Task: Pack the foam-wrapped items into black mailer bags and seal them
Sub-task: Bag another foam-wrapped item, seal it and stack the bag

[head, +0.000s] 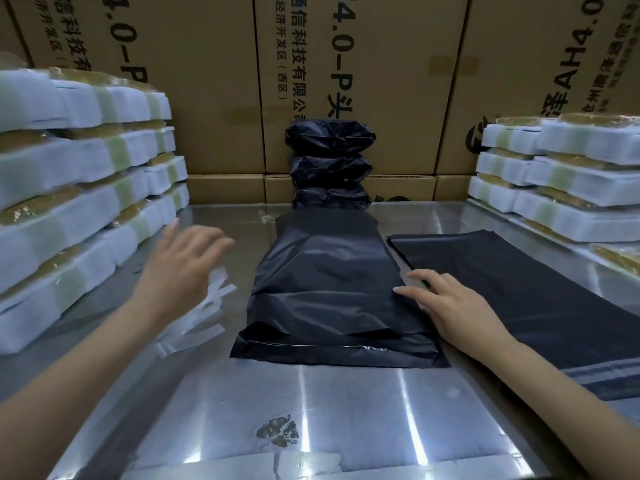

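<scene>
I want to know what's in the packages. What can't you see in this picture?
Head view:
- Inside the filled black bag: opaque plastic hides it.
- The three packed bags stacked at the back: contents hidden likewise.
- Foam-wrapped items: foam covers most of them.
- Left hand: motion-blurred, partly hiding the white strips.
- Empty mailer bags: cut off at the right edge.

Before us a filled mailer bag (332, 289) lies on the table (346, 410), sealed bags (330, 164) stacked behind it, foam-wrapped stacks at left (79, 188) and right (561, 178), empty mailers (519, 289) just right.

Glossy black plastic mailer bag (332, 282), shiny metal table (311, 410), cardboard boxes (214, 81)
</scene>
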The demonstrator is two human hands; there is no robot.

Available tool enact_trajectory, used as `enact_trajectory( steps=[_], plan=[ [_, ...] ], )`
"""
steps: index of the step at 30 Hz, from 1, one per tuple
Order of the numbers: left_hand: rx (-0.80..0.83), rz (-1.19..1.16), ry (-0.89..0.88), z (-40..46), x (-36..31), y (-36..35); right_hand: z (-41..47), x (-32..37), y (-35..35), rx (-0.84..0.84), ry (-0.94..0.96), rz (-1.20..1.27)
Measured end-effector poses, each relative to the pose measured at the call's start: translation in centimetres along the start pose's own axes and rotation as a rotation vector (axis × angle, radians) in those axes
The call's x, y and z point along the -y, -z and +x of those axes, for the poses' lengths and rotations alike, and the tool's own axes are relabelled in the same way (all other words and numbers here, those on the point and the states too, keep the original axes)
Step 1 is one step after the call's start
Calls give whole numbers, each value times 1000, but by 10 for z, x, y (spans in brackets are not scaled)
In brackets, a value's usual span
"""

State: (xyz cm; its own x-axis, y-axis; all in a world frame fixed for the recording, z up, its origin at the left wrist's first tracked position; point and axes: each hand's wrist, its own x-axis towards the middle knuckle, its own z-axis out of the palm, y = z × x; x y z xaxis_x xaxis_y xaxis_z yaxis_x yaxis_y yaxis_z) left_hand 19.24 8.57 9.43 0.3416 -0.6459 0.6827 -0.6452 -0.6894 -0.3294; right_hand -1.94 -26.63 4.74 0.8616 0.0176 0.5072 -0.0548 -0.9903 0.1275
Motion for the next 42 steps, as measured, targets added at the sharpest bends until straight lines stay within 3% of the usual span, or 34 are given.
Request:
enact_trajectory(
  steps=[2, 3, 4, 5, 7, 8, 9, 11, 13, 15, 17, 21, 26, 27, 30, 32, 34, 37, 42],
  plan=[
    [14, 48, -239, -4, -7, 2, -1, -2, 0, 18, 19, -44],
    [27, 13, -294, -8, -10, 2, -2, -3, 0, 18, 31, -60],
    [53, -143, -221, -10, -11, 2, -2, -4, 0, 12, 46, -74],
    [96, -397, -47, -10, -12, 4, -3, -5, 0, 8, 59, -83],
    [187, -1178, 436, 1, -13, 12, -2, -6, 0, 22, 68, -81],
    [171, -1425, 678, 8, -8, 9, -2, -6, 1, 25, 66, -70],
    [171, -1435, 766, 13, -6, 9, -1, -6, 0, 30, 62, -57],
    [109, -1023, 591, 11, -8, 7, -1, -7, -3, 66, 44, -29],
    [153, -488, 160, 3, -13, 5, -2, -11, -7, 82, 37, -8],
    [219, -212, -233, -4, -23, -4, -2, -13, -9, 97, 33, 9],
    [212, -166, -399, -6, -31, -8, 0, -10, -5, 106, 50, 12],
    [245, -217, -452, -2, -41, -9, 7, -7, -1, 65, 155, -35],
    [253, -421, -356, -9, -49, -20, 6, -5, -5, 118, 147, 79],
    [249, -495, -288, -10, -53, -22, 6, -5, -5, 121, 131, 141],
    [213, -727, 138, -3, -53, -28, 4, -5, -4, 71, 14, 238],
    [207, -721, 39, -8, -51, -33, 3, -2, -2, 46, -77, 286],
    [134, -839, 93, -17, -50, -40, 3, 2, -2, -48, -127, 392],
    [44, -1031, 371, -14, -56, -46, 6, 4, -9, -182, -198, 527],
    [-66, -1328, 617, -2, -78, -38, 11, 3, -16, -323, -287, 829]
  ],
)
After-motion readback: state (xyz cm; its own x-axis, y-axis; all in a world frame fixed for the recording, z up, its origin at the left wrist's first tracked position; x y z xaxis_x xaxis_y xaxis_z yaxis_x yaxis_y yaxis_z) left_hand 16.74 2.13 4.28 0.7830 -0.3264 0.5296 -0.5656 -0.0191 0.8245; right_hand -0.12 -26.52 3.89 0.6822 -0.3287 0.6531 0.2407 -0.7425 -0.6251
